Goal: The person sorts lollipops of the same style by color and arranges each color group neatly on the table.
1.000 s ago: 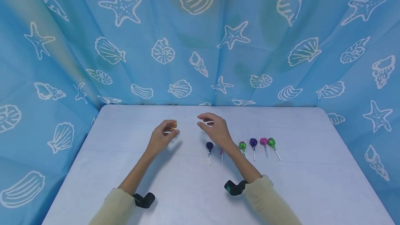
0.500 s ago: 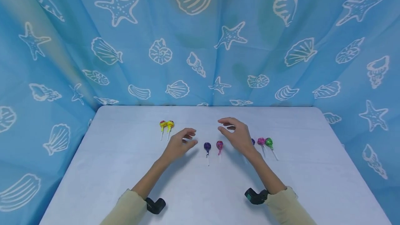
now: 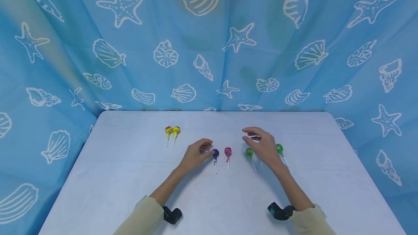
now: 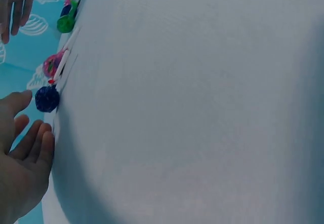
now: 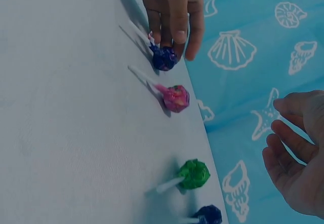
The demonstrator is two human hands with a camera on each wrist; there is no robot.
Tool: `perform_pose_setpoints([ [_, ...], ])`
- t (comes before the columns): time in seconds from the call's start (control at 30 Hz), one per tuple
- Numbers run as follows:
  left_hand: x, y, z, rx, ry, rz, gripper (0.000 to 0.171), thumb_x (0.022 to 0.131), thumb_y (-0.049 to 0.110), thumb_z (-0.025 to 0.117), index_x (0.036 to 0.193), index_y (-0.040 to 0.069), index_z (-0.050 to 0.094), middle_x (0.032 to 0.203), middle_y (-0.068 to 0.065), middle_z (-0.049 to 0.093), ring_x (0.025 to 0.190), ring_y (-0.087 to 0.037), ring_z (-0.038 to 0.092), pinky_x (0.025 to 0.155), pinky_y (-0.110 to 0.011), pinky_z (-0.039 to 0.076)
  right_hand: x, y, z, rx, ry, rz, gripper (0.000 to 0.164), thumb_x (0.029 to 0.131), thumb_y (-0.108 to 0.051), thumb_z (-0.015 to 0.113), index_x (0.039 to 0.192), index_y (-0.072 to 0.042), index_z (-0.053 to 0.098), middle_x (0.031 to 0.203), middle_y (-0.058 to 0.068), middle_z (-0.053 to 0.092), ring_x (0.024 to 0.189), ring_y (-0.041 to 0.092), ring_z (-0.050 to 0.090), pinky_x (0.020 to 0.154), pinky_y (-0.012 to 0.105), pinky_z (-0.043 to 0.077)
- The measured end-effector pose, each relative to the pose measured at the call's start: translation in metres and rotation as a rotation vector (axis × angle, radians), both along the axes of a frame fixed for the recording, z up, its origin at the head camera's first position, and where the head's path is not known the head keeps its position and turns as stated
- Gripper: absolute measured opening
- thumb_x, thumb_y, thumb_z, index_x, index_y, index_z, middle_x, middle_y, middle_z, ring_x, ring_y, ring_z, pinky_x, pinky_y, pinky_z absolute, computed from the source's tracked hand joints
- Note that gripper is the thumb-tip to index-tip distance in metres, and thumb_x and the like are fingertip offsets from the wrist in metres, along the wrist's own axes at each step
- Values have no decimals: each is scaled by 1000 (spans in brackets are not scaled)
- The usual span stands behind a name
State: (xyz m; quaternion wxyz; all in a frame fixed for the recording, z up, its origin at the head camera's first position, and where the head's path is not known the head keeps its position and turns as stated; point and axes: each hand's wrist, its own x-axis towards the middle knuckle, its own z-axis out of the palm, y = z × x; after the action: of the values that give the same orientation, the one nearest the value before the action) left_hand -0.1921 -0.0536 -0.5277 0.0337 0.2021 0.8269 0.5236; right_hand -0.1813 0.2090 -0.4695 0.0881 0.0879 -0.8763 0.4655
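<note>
Just left of the pink lollipop (image 3: 228,151), a dark purple lollipop (image 3: 215,153), with the left hand (image 3: 194,156) right at its head, thumb and fingers parted, nothing gripped; contact impossible to tell. Right of the pink lollipop, the right hand (image 3: 265,148) raised over the counter (image 3: 209,198), fingers loosely bent, nothing held. Also right of the pink lollipop: a green lollipop (image 3: 249,152), a second purple lollipop (image 5: 208,215) and, farther off, another green one (image 3: 279,148). Left of the pink lollipop and farther back, two yellow lollipops (image 3: 176,130), side by side.
</note>
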Motion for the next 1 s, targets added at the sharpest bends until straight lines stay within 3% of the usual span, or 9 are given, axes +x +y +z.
perform_pose_setpoints([
  [0.4,4,10,2,-49,-36,10,22,95,8,68,116,2,70,113,-8,70,104,-21,64,90,-33,53,10,37,-1,45,-2,-73,28,94,-9,70,121,-2,68,120,15,67,111,32,63,94,46,53],
  [0.73,3,10,1,-78,-38,5,20,95,10,69,114,5,73,113,-6,70,107,-21,63,91,-36,53,15,62,-18,142,-100,-111,32,95,-7,68,126,-1,65,122,21,66,110,37,64,91,48,54],
  [1.0,5,10,3,-138,-2,-20,27,93,10,71,118,3,70,119,-10,68,115,-25,62,99,-38,50,16,63,-35,215,-67,-103,32,92,-7,71,123,1,67,114,20,68,103,36,65,87,49,55],
])
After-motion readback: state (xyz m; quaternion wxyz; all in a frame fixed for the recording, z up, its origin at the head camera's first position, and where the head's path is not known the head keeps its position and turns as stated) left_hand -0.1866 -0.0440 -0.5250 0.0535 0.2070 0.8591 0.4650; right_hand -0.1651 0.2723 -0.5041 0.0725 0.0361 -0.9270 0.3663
